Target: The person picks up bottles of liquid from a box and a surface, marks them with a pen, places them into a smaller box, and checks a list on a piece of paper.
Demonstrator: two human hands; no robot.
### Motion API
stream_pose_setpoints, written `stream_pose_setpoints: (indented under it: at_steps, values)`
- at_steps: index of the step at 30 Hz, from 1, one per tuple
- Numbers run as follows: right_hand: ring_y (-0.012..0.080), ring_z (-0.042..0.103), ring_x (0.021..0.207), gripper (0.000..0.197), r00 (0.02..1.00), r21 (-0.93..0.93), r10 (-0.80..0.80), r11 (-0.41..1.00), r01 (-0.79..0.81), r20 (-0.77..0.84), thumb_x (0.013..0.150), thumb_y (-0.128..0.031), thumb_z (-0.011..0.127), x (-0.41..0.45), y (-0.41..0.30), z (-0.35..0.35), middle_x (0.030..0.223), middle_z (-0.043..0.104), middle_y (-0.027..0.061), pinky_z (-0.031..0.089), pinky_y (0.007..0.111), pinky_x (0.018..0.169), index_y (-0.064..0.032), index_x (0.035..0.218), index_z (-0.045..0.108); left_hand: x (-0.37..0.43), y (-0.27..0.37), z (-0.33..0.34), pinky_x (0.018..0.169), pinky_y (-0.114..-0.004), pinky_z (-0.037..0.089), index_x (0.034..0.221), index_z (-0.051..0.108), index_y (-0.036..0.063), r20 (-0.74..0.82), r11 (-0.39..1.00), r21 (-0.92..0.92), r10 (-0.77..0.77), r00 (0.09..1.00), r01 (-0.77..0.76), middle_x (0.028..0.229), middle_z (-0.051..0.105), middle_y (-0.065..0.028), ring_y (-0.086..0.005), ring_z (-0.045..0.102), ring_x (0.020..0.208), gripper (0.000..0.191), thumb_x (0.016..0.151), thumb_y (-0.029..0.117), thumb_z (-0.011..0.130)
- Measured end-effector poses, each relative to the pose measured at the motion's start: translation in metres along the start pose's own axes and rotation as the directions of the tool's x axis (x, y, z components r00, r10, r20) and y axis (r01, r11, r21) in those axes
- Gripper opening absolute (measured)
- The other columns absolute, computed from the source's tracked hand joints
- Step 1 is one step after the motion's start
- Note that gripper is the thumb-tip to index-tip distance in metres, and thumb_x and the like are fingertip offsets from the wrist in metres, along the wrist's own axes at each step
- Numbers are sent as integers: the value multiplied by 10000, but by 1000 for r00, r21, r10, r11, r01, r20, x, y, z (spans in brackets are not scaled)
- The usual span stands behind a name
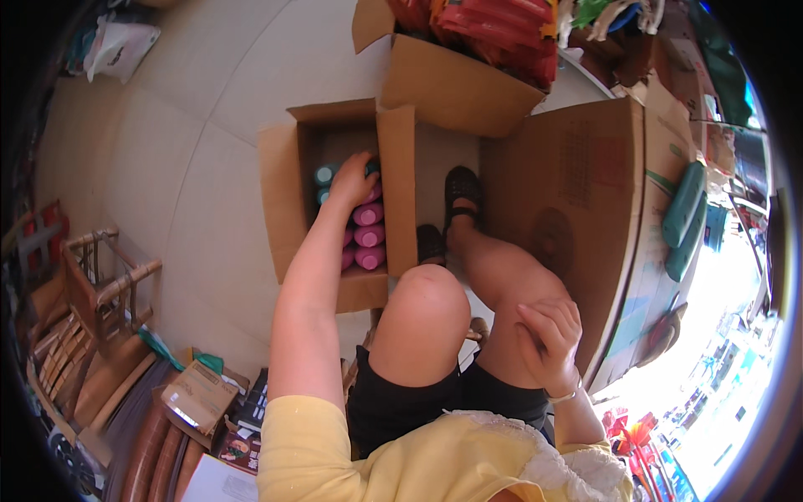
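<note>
My left hand (356, 181) reaches down into an open cardboard box (401, 188) on the floor. Its fingers and thumb close around the top of a dark teal bottle (372, 167), which they mostly hide. Pink bottles (369, 236) with pale caps stand in rows along the box's right side. Left of my hand are light teal bottles (325, 175), partly covered by my wrist. At my right knee, my right hand (552, 336) rests with nothing in it, its fingers loosely bent and the thumb apart.
Beyond the box, another open carton (461, 88) holds red packets (495, 37). A large cardboard box (564, 169) stands close on my right, with green objects (685, 219) on it. A bamboo chair (106, 282) and a small carton (199, 396) are at left.
</note>
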State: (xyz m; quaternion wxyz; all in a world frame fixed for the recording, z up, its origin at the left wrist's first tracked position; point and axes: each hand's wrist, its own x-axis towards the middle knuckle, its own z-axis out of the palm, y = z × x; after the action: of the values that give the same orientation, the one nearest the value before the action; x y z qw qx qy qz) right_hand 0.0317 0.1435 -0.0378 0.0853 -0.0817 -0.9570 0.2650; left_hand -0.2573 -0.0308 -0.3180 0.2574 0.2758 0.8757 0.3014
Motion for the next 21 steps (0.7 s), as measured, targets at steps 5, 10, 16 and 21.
stream_pose_setpoints:
  at_steps: [5,10,16,21]
  values:
    - [296,598,828,339,992,144,73,988,-58,-101,647,14,676,-15,9,-11,923,620,115,469,385,708,-38,979,635,-29,14,0,990,-398,383,1228,495,2,-262,994,-66,64,963,-84,1211,533,-223,-372,489,1146,515,746,121,633]
    - [337,528,1016,441,897,-66,59,993,-97,-438,665,-6,689,-24,44,-67,1128,533,181,450,391,852,-4,1093,581,-96,15,-11,992,-376,380,1265,468,27,-302,992,-96,44,952,-76,1243,518,-184,-327,487,1171,505,785,84,616]
    - [365,443,1165,800,549,29,478,771,-636,-686,693,-316,735,-31,187,-155,1332,382,213,358,439,987,-47,1341,351,-140,34,-3,976,-381,398,1266,473,54,-298,980,-201,-43,954,-18,1264,518,-160,-310,501,1170,511,777,81,621]
    - [397,406,1225,999,422,149,745,564,-813,-517,611,-432,777,-20,267,-167,1326,392,264,350,457,1006,-42,1381,275,-140,108,-30,961,-350,410,1217,521,30,-357,951,-275,36,933,-142,1194,578,-161,-267,549,1125,431,797,70,607]
